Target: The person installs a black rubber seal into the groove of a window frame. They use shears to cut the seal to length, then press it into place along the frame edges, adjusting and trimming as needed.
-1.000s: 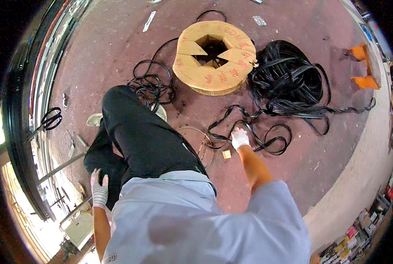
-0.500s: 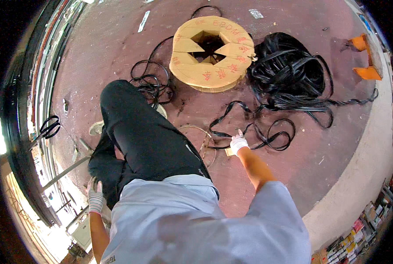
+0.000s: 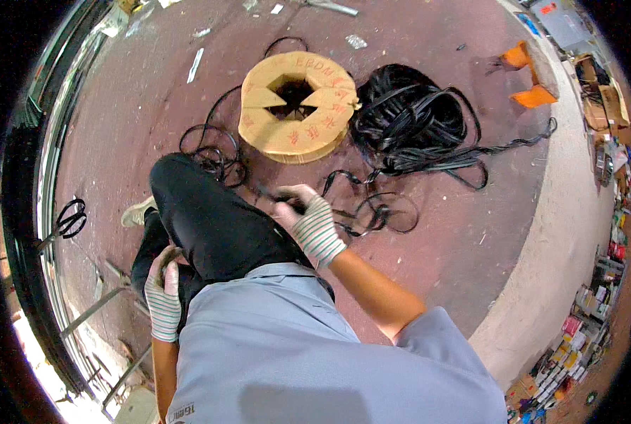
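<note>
The right hand [image 3: 307,218] has risen, grip curled round black strip [image 3: 380,215] (left hand [image 3: 164,288]: can't tell).

Floor [image 3: 400,279] bright; glare lower left; soft shadow on your shirt [image 3: 301,346]; black strip [image 3: 379,218] near your right hand [image 3: 305,216] slightly blurred; fisheye edges bent, corners black.

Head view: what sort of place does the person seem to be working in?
Probably a workshop or storeroom: a cardboard-faced reel and a tangled heap of black strip lie on the reddish floor, and small boxes crowd the right edge.
</note>
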Motion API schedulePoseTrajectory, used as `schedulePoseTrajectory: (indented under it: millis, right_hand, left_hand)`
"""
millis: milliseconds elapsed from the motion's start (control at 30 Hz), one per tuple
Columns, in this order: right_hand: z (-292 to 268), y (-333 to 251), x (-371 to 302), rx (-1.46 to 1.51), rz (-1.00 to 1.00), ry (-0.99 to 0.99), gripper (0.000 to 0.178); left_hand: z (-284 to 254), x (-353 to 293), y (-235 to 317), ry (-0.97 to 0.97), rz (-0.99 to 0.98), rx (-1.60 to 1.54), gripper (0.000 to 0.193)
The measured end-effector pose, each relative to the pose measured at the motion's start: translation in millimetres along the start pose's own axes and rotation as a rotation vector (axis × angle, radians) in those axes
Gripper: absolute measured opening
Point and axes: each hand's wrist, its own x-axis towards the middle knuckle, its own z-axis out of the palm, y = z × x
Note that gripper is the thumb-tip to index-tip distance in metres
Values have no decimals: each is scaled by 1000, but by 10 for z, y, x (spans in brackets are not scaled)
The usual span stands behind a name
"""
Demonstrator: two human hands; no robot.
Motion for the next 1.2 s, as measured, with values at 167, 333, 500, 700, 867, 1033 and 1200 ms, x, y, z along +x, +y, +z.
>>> schedulePoseTrajectory:
  millis: [167, 333, 500, 700, 867, 1033, 1200]
  right_hand:
    - [313, -1157, -155, 216, -416, -366, 27]
    - [422, -1332, -302, 21, -607, -632, 38]
    - [201, -466, 14, -432, -633, -539, 38]
    - [-91, 226, 331, -937, -587, -713, 32]
    - [-44, 10, 470, -895, -465, -830, 39]
    - [-165, -224, 514, -988, -377, -787, 46]
    - [-398, -342, 482, -1066, -237, -840, 48]
  left_hand:
    - [149, 133, 717, -281, 117, -624, 53]
    - [-40, -66, 827, -142, 126, -696, 49]
    - [-409, -541, 695, 89, 140, -899, 40]
    - [-725, -832, 539, 447, 160, -945, 46]
    - [-849, -921, 411, 463, 235, -901, 44]
    - [-823, -935, 402, 476, 179, -999, 42]
    - [-847, -990, 327, 421, 177, -1008, 44]
